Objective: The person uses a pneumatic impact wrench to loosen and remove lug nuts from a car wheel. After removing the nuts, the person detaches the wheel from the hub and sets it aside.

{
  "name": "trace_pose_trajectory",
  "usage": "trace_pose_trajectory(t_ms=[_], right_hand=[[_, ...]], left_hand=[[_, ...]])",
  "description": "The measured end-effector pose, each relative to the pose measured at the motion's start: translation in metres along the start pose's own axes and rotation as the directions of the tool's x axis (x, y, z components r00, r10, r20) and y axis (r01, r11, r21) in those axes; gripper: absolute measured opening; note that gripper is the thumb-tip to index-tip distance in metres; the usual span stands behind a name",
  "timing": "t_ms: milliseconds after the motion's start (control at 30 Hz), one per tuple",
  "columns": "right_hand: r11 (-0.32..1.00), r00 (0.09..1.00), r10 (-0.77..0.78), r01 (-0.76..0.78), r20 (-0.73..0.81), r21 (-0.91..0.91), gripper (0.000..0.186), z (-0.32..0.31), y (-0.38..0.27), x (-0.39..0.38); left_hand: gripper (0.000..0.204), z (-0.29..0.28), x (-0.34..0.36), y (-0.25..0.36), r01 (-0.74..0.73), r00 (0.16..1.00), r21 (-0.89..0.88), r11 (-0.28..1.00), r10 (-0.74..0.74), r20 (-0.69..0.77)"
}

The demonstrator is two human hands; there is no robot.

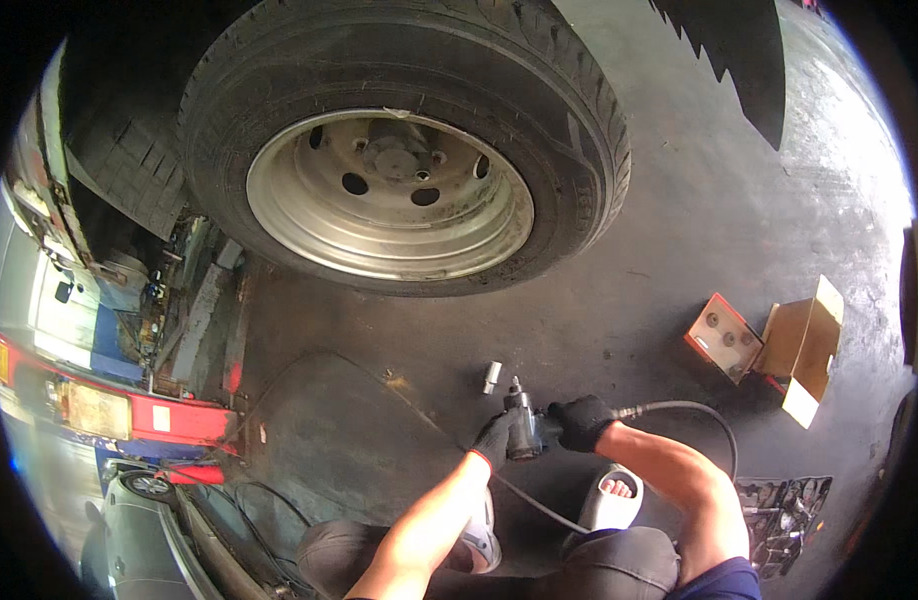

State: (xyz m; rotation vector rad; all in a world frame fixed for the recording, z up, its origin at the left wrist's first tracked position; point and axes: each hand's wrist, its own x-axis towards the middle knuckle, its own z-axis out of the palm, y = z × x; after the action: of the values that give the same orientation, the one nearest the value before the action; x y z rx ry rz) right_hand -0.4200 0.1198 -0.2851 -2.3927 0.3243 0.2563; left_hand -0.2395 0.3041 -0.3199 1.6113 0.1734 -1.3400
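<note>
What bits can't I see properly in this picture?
All in the head view:
Handle of the wrench: mostly covered by the gloved right hand.
Top of the big tyre: cut off by the upper edge.
Rest of the car at lower left: cut off by the dark round rim.
Tools at lower right: too small and dark to tell each one.

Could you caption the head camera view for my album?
Gloved left hand and right hand hold an impact wrench before a large wheel, silver socket nearby.
</note>
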Motion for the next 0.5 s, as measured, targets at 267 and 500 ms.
trace_pose_trajectory(t_ms=[267,500], right_hand=[[0.985,0.818,-0.166,0.116,-0.55,-0.124,0.033,-0.095,-0.067,0.026],[0.987,0.747,0.019,0.094,-0.665,0.133,0.032,-0.204,-0.122,0.067]], left_hand=[[0.034,0.069,-0.129,0.188,-0.33,0.94,0.225,0.917,0.341,-0.01],[0.045,0.091,-0.186,0.34,-0.562,0.825,0.382,0.734,0.529,0.197]])
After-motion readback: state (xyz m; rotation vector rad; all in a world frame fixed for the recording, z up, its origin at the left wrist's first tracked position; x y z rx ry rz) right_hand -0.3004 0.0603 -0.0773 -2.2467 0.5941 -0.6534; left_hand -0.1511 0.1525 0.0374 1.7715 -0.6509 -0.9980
